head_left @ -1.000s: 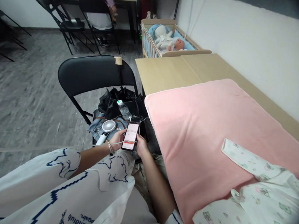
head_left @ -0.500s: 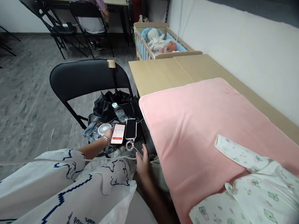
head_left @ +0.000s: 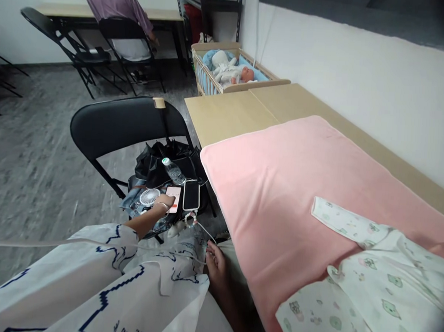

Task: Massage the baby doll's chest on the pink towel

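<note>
My left hand (head_left: 162, 206) reaches out over the seat of a black folding chair (head_left: 122, 125), fingers closed on a phone with a lit red and white screen (head_left: 174, 198). The phone rests on a pile of things there, beside a dark-screened phone in a white case (head_left: 191, 195). A small white fan (head_left: 150, 197) lies just left of my hand. My right hand (head_left: 216, 267) is low by my lap at the edge of the pink blanket (head_left: 280, 189), fingers loosely apart, holding nothing, close to a thin white cable (head_left: 203, 231).
A black bag (head_left: 158, 157) and a water bottle (head_left: 173, 171) sit on the chair. Printed baby clothes (head_left: 372, 290) lie on the blanket over a wooden table (head_left: 225, 113). Beyond stands a crib with a doll (head_left: 231, 71). A person (head_left: 115, 1) sits at a far desk.
My left hand carried the lit phone from in front of me out to the chair and laid it beside the dark phone. My right hand let go of it and dropped back toward my lap.
</note>
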Tool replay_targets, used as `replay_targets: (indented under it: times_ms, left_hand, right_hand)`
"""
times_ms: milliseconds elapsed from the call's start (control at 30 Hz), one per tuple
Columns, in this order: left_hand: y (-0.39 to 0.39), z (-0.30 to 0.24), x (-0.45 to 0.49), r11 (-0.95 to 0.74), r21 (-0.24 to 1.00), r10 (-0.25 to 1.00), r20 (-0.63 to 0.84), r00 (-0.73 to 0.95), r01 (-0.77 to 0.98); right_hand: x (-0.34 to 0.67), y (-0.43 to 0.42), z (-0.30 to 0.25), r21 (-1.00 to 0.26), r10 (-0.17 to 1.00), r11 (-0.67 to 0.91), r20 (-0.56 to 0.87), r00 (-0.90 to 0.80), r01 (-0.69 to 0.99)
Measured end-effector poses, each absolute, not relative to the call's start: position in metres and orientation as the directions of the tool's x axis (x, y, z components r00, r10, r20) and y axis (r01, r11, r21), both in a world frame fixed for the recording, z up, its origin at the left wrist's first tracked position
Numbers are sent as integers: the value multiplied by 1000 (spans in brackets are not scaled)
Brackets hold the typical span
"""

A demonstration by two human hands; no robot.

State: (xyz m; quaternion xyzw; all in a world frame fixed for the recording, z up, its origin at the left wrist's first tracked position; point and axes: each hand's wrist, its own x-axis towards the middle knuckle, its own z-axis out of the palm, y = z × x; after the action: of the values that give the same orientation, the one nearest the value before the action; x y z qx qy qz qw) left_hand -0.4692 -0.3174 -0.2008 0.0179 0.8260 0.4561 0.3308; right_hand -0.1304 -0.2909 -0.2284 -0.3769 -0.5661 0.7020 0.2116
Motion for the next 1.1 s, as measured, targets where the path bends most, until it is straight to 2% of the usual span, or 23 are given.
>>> replay_targets:
  times_ms: [100,167,300,467,800,967,1067,1100]
  left_hand:
    - [-308,-203,-456,663,712,137,-417,-898,-229]
    - [-301,-204,-447,672,718,107,-340,-934,-184]
    - [-295,-206,-432,691,711,83,-255,-963,-129]
    - [-306,-214,-419,780,621,61,-208,-976,-83]
    - [-321,-232,-419,928,373,114,-259,-959,10]
    - [-320,-234,-417,964,267,89,-266,-960,15]
    - [-318,-236,-417,977,214,72,-265,-961,14]
    - [-317,-236,-418,979,203,72,-269,-960,16]
  right_hand:
    - [-129,-290,-232,-955,727,-268,-287,-624,126]
    - [-128,-290,-234,-956,725,-264,-283,-628,126]
    - [-125,-290,-237,-958,720,-262,-274,-638,115]
    - [-120,-289,-242,-950,693,-285,-294,-658,125]
    - [-118,-284,-246,-935,654,-346,-303,-693,83]
    - [-115,-276,-232,-944,631,-277,-320,-706,181]
    - [-115,-253,-195,-959,489,-120,-281,-826,256]
    - [-115,-243,-178,-968,316,-58,-250,-915,244]
